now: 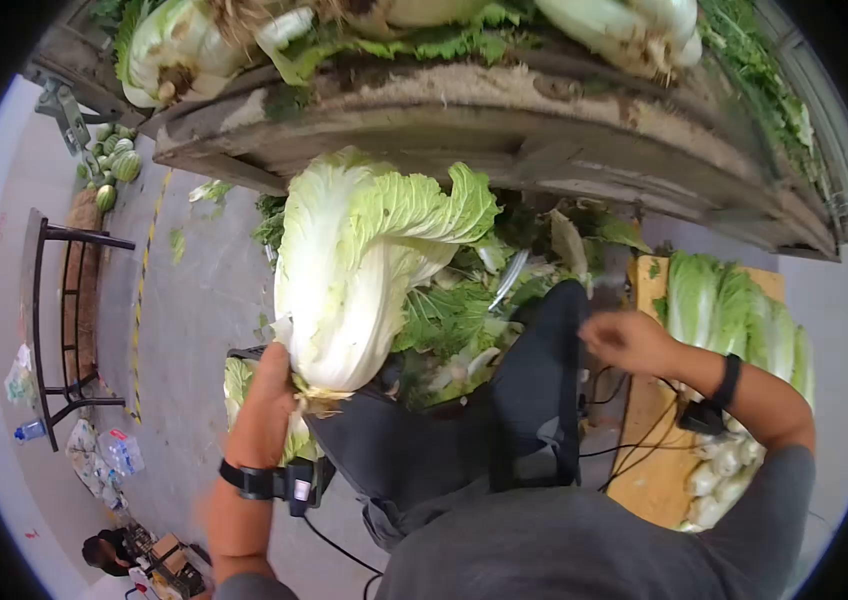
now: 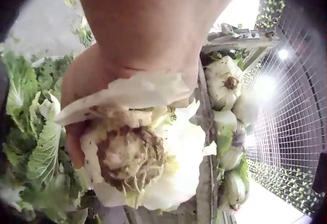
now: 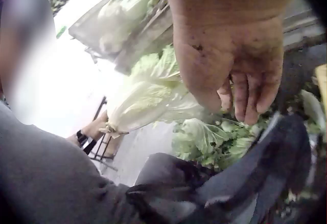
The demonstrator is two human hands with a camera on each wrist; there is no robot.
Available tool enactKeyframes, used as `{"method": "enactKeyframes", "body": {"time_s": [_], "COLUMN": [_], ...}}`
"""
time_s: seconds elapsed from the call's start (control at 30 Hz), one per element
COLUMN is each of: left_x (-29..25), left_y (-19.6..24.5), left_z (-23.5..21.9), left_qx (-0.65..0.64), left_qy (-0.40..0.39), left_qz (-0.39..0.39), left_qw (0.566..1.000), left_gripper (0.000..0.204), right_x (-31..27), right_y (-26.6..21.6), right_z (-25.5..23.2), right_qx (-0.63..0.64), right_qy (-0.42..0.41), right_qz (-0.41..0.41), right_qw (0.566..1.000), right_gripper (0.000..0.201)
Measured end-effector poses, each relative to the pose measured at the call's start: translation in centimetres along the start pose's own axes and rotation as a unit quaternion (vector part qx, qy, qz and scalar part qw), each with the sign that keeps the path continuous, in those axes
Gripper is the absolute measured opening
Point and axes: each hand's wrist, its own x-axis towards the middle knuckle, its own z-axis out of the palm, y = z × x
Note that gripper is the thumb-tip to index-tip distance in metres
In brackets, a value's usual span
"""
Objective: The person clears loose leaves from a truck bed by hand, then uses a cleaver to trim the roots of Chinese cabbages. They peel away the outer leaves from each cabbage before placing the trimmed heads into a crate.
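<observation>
My left hand [image 1: 266,392] grips a napa cabbage [image 1: 339,290] near its root end, with the leafy top pointing away from me. In the left wrist view the brown cut root [image 2: 130,157] faces the camera, and a loose pale leaf [image 2: 133,93] lies across it beside the hand. Most of the left fingers are hidden behind the cabbage. Off to the right, my right hand [image 1: 634,340] hangs above a dark knee and holds nothing. Its fingers [image 3: 250,93] are loosely bent in the right wrist view.
Across the front runs a wooden bin [image 1: 504,130] holding more cabbages. Loose trimmed leaves [image 1: 454,320] pile up below it, between the legs. On the right, several cabbages [image 1: 709,305] lie on a yellow board [image 1: 644,480]. Cables [image 1: 634,445] trail near the right arm.
</observation>
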Motion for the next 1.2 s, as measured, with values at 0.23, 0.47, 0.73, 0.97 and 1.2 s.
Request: {"method": "enactKeyframes", "body": {"time_s": [0.23, 0.47, 0.73, 0.97, 1.2], "left_x": [-2.8, -5.9, -13.3, -17.5, -15.8], "left_y": [-9.9, -13.1, -14.0, -14.2, -12.7], "left_z": [-0.1, -3.8, -0.5, 3.8, 4.5], "left_qx": [-0.119, -0.154, -0.169, -0.084, -0.06], "left_qy": [0.012, -0.044, -0.204, -0.246, -0.299], "left_qz": [0.087, 0.092, 0.142, 0.219, 0.178], "left_qw": [0.989, 0.983, 0.954, 0.941, 0.936], "left_gripper": [0.052, 0.055, 0.049, 0.049, 0.048], "right_x": [6.8, -0.1, -5.9, -8.2, -6.9], "right_y": [-9.8, -10.1, -9.5, -12.3, -15.5], "right_z": [13.8, 14.9, 18.4, 18.0, 13.8], "right_qx": [0.532, 0.539, 0.51, 0.538, 0.535], "right_qy": [-0.037, -0.034, -0.034, -0.054, -0.036], "right_qz": [0.051, -0.016, -0.096, -0.199, -0.167], "right_qw": [0.845, 0.841, 0.854, 0.818, 0.827], "right_gripper": [0.027, 0.021, 0.036, 0.072, 0.083]}}
